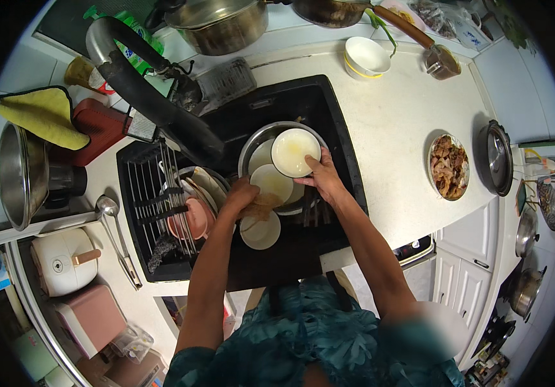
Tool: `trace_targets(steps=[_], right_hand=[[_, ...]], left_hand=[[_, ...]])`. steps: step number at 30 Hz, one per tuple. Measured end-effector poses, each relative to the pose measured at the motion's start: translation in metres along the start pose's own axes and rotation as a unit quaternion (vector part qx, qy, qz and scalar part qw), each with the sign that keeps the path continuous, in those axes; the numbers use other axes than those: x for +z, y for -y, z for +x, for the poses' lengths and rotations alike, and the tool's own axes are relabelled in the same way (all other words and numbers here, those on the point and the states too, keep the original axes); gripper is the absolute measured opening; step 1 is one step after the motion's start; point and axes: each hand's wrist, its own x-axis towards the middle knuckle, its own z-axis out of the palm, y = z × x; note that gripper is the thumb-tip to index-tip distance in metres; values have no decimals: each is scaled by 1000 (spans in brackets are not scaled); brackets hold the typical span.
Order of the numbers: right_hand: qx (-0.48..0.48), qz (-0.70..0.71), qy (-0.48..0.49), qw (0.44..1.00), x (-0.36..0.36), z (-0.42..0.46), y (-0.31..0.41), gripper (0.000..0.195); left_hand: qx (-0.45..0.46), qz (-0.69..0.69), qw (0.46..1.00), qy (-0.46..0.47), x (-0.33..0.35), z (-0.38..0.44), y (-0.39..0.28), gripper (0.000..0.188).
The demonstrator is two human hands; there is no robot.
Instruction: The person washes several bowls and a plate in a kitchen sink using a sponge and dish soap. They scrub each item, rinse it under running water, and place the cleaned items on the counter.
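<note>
My right hand (326,176) grips a small white bowl (296,152) by its rim, thumb over the edge, above a steel basin (247,145) in the black sink (340,145). A yellowish patch shows inside that bowl. My left hand (244,196) is closed on a tan, fibrous cloth or scrubber (261,205). A second white bowl (272,183) lies at the basin beside the left hand, and another white bowl (260,232) rests just below it. More pale dishes are partly hidden in the basin. What the cloth touches is unclear.
A dark curved faucet (171,111) hangs over the sink's left. A wire rack (154,193) partly covers stacked dishes (205,188). On the counter stand a plate of cooked meat (449,167), a black lid (496,157), stacked white bowls (367,58) and a measuring cup (442,63).
</note>
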Motion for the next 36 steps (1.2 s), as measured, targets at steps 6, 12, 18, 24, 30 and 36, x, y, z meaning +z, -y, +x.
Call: trace_targets(steps=[6, 12, 18, 24, 30, 36], right_hand=[[-17, 17, -13, 1000, -3, -19, -11, 36], [-30, 31, -13, 999, 1, -33, -26, 42], [-20, 58, 1, 998, 6, -50, -29, 48], [-19, 78, -22, 997, 5, -65, -22, 53], [-1, 123, 13, 992, 15, -65, -22, 54], [-60, 119, -5, 991, 10, -63, -23, 59]], left_hand=[[-113, -1, 992, -47, -22, -46, -66, 49], [-39, -507, 856, 91, -49, -99, -117, 25], [225, -40, 969, -89, 0, -70, -122, 21], [320, 156, 866, -351, 6, -84, -115, 35], [92, -175, 979, -59, 37, -91, -102, 61], [31, -365, 930, -40, 53, -84, -98, 55]])
